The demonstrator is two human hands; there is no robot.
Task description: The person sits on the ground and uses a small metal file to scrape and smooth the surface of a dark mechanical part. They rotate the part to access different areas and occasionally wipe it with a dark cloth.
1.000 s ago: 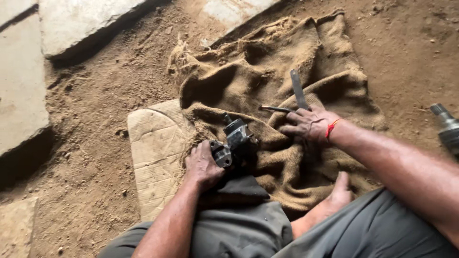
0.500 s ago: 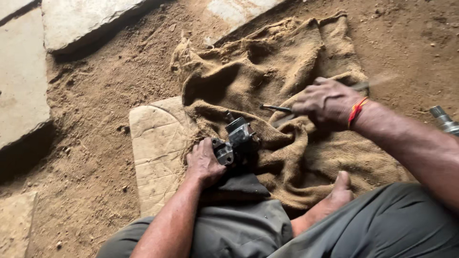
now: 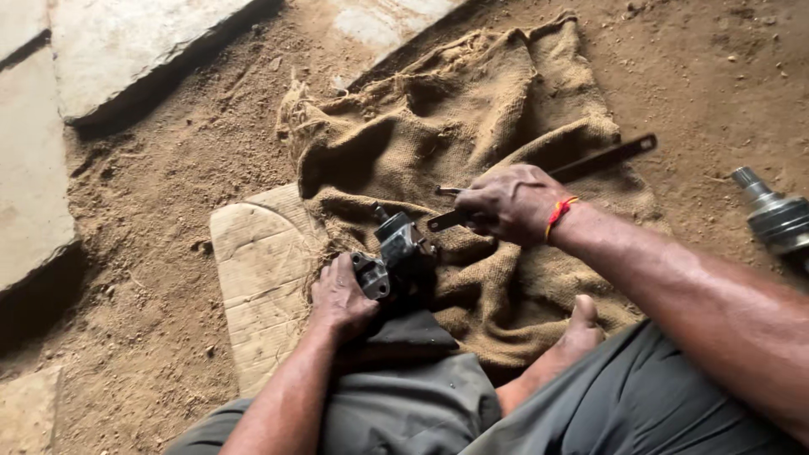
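1. left hand (image 3: 341, 295) closed around a grey metal part (image 3: 389, 257), held upright on the burlap sack (image 3: 506, 109), just above the knee.
2. right hand (image 3: 506, 202) wrapped tight on a long flat dark tool (image 3: 602, 158), its near tip pointing toward the metal part, close but not touching.
3. wooden board (image 3: 257, 261) left of the left grip; metal shaft (image 3: 771, 211) far right on the dirt floor (image 3: 168, 185).

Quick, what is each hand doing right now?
Left hand: closed on the grey metal part.
Right hand: closed around the long flat metal tool.
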